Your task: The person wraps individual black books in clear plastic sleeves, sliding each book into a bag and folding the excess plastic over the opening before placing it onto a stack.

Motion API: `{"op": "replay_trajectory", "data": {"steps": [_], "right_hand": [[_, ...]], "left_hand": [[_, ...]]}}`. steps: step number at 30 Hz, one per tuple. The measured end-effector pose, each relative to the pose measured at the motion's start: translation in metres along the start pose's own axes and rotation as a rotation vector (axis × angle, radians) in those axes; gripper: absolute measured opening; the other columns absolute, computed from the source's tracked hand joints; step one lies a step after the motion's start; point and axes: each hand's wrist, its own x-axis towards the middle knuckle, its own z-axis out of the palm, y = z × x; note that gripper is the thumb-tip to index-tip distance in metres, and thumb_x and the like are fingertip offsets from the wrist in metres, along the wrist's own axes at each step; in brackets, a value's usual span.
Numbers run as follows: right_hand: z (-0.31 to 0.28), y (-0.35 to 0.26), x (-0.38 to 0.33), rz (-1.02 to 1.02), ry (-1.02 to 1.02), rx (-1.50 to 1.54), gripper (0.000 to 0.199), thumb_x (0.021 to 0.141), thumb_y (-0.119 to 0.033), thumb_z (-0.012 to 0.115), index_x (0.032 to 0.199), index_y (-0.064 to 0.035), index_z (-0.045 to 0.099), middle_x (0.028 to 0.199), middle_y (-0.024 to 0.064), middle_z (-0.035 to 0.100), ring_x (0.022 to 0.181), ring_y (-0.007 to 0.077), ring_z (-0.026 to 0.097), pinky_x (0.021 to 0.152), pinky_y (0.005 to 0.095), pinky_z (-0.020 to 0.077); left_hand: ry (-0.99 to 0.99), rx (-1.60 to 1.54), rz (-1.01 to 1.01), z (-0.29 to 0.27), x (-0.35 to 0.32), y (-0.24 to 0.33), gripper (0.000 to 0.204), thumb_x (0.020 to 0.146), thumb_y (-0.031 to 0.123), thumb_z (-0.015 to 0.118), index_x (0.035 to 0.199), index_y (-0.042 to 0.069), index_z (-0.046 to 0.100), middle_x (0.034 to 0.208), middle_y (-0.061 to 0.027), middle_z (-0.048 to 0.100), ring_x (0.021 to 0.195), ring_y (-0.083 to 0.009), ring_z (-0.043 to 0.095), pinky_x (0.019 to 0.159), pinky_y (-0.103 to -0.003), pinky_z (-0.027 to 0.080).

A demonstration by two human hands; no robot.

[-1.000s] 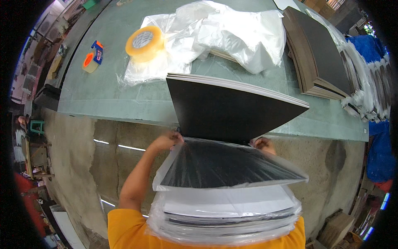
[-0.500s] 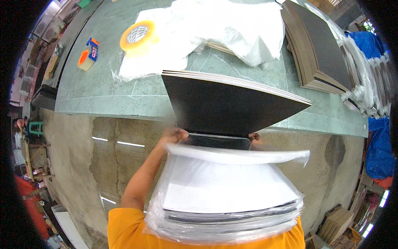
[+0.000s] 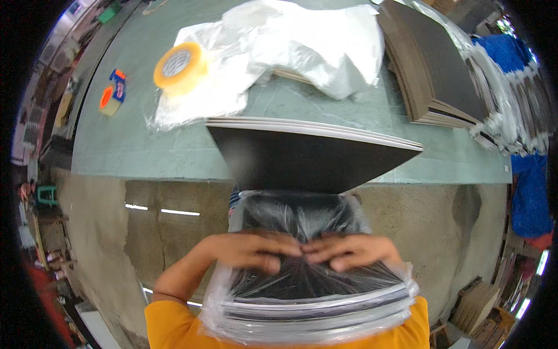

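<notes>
My left hand (image 3: 256, 249) and my right hand (image 3: 353, 250) lie on clear plastic film (image 3: 308, 212) over a black surface, fingers stretched and fingertips nearly meeting in the middle. Both hands are slightly blurred by motion. Under the film, close to my chest, is a stack of thin boards (image 3: 314, 308) with dark and white layered edges. Just beyond, a group of black boards (image 3: 317, 157) with pale edges leans up at the table edge, untouched by either hand.
On the green table (image 3: 145, 154) lie crumpled clear plastic bags (image 3: 314, 46), a large yellowish tape roll (image 3: 181, 68) and a blue tape dispenser (image 3: 118, 87). A dark board stack (image 3: 433, 64) stands at the far right, beside plastic-wrapped bundles (image 3: 505, 99). Below is concrete floor (image 3: 418, 232).
Both hands have come back toward me from the base of the black boards and now rest flat on the film. The white sheet on the near stack is replaced by film-covered black.
</notes>
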Motion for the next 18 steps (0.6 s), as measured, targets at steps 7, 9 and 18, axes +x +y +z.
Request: {"op": "replay_trajectory", "data": {"steps": [7, 9, 18], "right_hand": [[-0.029, 0.094, -0.001, 0.408, 0.267, -0.239, 0.051, 0.085, -0.045, 0.038, 0.124, -0.0120, 0.040, 0.132, 0.0164, 0.030, 0.124, 0.0303, 0.023, 0.101, 0.0363, 0.0181], [-0.033, 0.103, 0.001, 0.434, 0.264, -0.253, 0.054, 0.085, -0.049, 0.036, 0.125, -0.0133, 0.039, 0.132, 0.0160, 0.029, 0.125, 0.0295, 0.022, 0.101, 0.0357, 0.0174], [-0.044, 0.117, 0.026, 0.496, 0.258, -0.232, 0.061, 0.081, -0.058, 0.034, 0.125, -0.0160, 0.039, 0.128, 0.0132, 0.036, 0.120, 0.0291, 0.031, 0.100, 0.0350, 0.0219]], "left_hand": [[0.304, 0.081, -0.664, -0.038, -0.043, -0.110, 0.045, 0.082, 0.037, 0.048, 0.117, 0.009, 0.047, 0.122, -0.0145, 0.042, 0.113, -0.0247, 0.040, 0.095, -0.034, 0.029], [0.159, 0.278, -0.785, -0.079, -0.068, -0.056, 0.034, 0.080, 0.030, 0.052, 0.103, 0.006, 0.056, 0.101, -0.0146, 0.056, 0.096, -0.0221, 0.052, 0.084, -0.034, 0.039], [1.114, 1.178, 0.196, -0.209, 0.035, 0.089, 0.019, 0.072, 0.015, 0.063, 0.067, 0.001, 0.052, 0.070, -0.0086, 0.053, 0.067, -0.0196, 0.050, 0.060, -0.029, 0.040]]}}
